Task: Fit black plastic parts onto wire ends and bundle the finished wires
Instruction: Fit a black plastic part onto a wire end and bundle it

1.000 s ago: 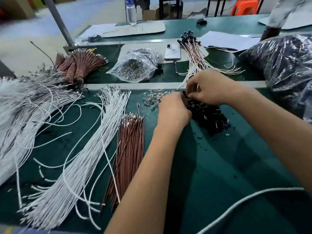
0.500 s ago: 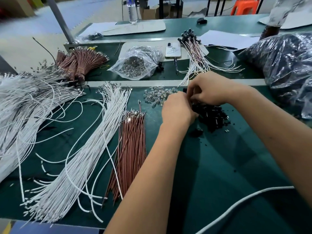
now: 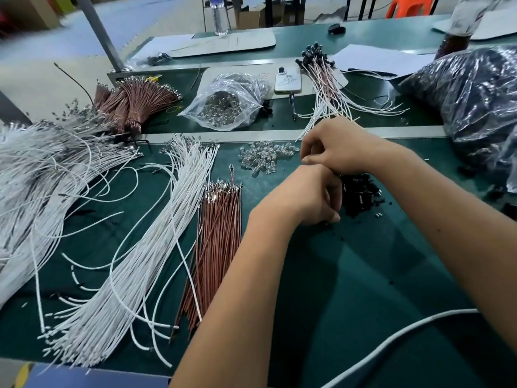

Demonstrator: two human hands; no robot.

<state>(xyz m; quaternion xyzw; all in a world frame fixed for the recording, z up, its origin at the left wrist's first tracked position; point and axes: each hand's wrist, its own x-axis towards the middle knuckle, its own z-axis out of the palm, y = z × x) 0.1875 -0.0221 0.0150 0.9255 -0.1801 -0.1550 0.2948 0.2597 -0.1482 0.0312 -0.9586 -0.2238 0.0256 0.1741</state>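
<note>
Hands: our left hand (image 3: 305,196) curls knuckles-up at the near edge of the black plastic parts (image 3: 359,191); our right hand (image 3: 340,148) sits just beyond it, fingers bent inward; both look closed on something small, but what lies between the fingertips is hidden, so we cannot tell what either grips.
Task's things: the loose heap of black parts lies on the green mat (image 3: 349,275) directly under and right of our hands; finished wires (image 3: 326,88), already capped in black, fan out on the far shelf beside a phone (image 3: 288,79).
Step, as we judge it: picking one black part and seating it on a wire end.
Doing it well: we should take a single part, turn its opening toward the metal terminal, push straight along the wire's axis, not at an angle; keep the wire pinched close to its tip so it does not buckle.
Materials: white wires (image 3: 134,261) are thin, limp, matte, splayed in a long sheaf; brown wires (image 3: 218,247) lie straighter, with bright crimped tips.
Small stock: clear bulbs (image 3: 265,158) glint in a little pile; a crinkled clear bag (image 3: 229,102) holds more.
Texture note: black parts are tiny, hard, glossy, prone to scatter.
</note>
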